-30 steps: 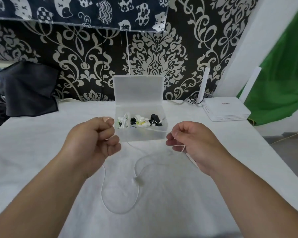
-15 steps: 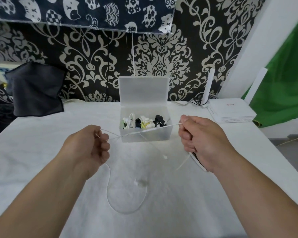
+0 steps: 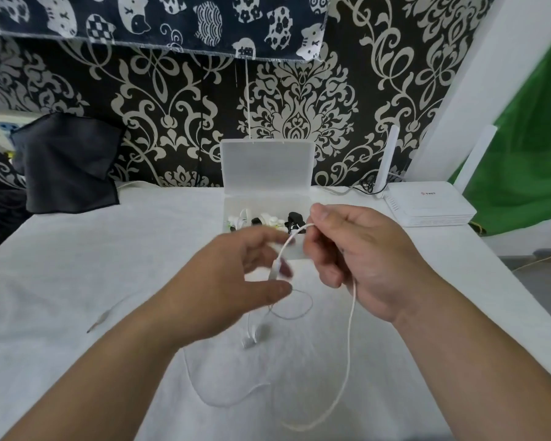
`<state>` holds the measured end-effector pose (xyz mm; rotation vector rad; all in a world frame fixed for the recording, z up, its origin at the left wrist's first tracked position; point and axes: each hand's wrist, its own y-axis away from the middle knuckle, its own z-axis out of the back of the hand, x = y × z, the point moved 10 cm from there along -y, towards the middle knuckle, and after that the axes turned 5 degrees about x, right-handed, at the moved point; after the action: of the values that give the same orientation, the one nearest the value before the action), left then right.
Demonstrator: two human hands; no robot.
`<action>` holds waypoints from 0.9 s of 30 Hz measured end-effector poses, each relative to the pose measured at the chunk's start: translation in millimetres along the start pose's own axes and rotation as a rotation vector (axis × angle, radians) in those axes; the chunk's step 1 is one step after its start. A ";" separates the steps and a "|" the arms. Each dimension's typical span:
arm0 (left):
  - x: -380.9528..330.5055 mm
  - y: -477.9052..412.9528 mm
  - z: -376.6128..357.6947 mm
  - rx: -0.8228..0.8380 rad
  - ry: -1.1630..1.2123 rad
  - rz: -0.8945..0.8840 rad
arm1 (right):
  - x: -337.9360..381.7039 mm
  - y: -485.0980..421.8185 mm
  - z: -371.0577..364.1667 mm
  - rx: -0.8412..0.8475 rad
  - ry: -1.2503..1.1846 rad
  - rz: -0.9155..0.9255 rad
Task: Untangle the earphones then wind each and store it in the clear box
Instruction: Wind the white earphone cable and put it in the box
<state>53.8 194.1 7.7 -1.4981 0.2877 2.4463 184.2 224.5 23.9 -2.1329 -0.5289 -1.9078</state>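
A white earphone cable (image 3: 349, 342) hangs from my right hand (image 3: 360, 259), which pinches it between thumb and forefinger just in front of the clear box (image 3: 268, 167). From the pinch the cable runs down past its inline remote (image 3: 275, 268) and loops over the white cloth. Its earbuds (image 3: 252, 338) lie on the cloth below my hands, and the plug end (image 3: 101, 319) lies out to the left. My left hand (image 3: 236, 281), blurred, is spread with relaxed fingers beside the remote; I cannot tell whether it touches the cable. The box lid stands open, with wound white and black earphones (image 3: 268, 221) inside.
A white router (image 3: 427, 202) with antennas sits at the back right, cables beside it. A dark cloth (image 3: 67, 163) hangs at the back left against the patterned wall. A white cloth (image 3: 77, 265) covers the table; a green sheet (image 3: 528, 154) hangs at the right.
My hands came together from a spread, taut pull. My left hand let go of the cable and opened. My right hand lifted its pinch toward the box, and the cable now hangs slack.
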 end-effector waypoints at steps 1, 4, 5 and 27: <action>2.3 -1.2 4.1 -0.072 -0.028 0.019 | -0.4 -0.3 1.6 0.000 -0.054 -0.014; 27.4 5.0 45.4 -0.447 0.050 0.141 | 7.1 0.0 12.9 -0.009 -0.175 -0.020; 36.7 10.5 61.3 -0.559 0.110 0.176 | 10.0 0.3 18.4 -0.013 -0.218 -0.017; 9.8 22.3 75.8 -0.568 -0.140 0.118 | -33.6 4.8 121.4 -0.242 1.297 -0.539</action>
<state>-21.3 196.8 33.7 -1.5225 -0.3928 2.8648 293.3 265.3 -24.3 -0.4264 -0.5689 -3.1573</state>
